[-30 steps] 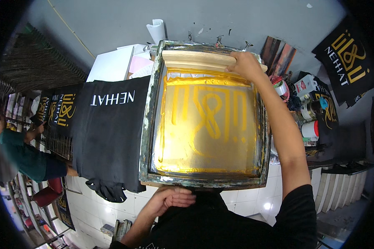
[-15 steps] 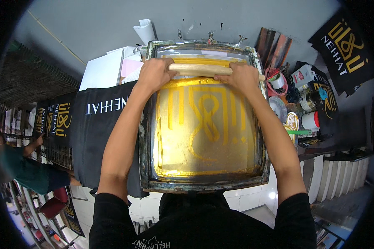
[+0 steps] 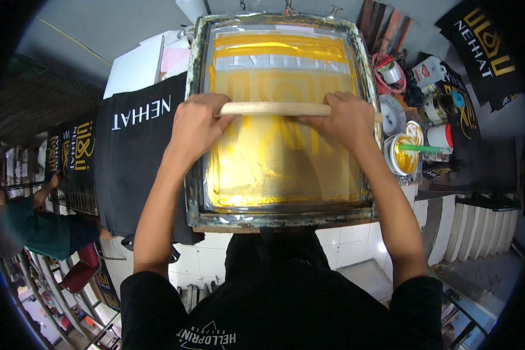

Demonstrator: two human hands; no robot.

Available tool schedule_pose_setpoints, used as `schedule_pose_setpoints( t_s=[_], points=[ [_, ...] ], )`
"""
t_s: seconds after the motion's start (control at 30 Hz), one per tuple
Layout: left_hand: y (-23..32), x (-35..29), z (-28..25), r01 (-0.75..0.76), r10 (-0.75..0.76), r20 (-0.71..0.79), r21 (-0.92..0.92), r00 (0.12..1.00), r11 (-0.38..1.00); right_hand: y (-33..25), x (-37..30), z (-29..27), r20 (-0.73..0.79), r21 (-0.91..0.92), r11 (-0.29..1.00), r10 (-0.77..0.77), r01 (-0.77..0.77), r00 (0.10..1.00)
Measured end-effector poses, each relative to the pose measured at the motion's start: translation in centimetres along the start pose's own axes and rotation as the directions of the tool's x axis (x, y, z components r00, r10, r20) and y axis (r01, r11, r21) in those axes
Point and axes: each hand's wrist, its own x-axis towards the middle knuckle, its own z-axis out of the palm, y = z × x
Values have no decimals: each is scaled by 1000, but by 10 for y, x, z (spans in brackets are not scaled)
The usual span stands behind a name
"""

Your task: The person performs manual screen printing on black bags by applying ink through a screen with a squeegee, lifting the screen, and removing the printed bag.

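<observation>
A wooden-handled squeegee (image 3: pixel 274 109) lies crosswise over a printing screen (image 3: pixel 286 221) with a worn, paint-stained frame. My left hand (image 3: pixel 199 124) is closed around the handle's left part. Toward its right end, my right hand (image 3: pixel 349 119) grips the same handle. A thick band of gold ink (image 3: pixel 280 48) runs along the far part of the mesh, with more at the left and near edges. Curved and straight stripes of a gold design show through the mesh on both sides of the squeegee. The blade under the handle is hidden.
Left of the screen lies a black printed fabric piece (image 3: pixel 137 157), with white sheets (image 3: pixel 135 64) behind it. On the right stand an open tub of gold ink (image 3: pixel 401 154) with a green stick, jars and a bottle (image 3: pixel 429 71). Another person (image 3: pixel 41 224) is at the far left.
Both hands have drawn the squeegee toward me across the mesh, from the far end to about the middle. My view has shifted, so the screen appears higher.
</observation>
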Motion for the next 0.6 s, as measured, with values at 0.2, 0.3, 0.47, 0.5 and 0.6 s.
schedule_pose_setpoints(
  t_s=[0.2,0.3,0.47,0.5,0.6],
  points=[
    [45,-74,-17,21,-19,73,-22,997,1000,-25,-80,-18,37,68,998,-13,10,999],
    [69,-110,-24,42,-37,94,-47,995,998,-39,-121,-30,92,65,998,6,-12,996],
    [87,-159,-23,42,-39,94,-31,995,999,-55,-170,-38,109,167,986,4,-22,994],
    [84,-165,-21,50,-44,88,-66,995,997,-57,-176,-37,86,182,983,10,-26,996],
    [72,-190,-8,132,-131,17,-100,991,986,-60,-182,-30,26,109,994,-20,17,999]
  ],
)
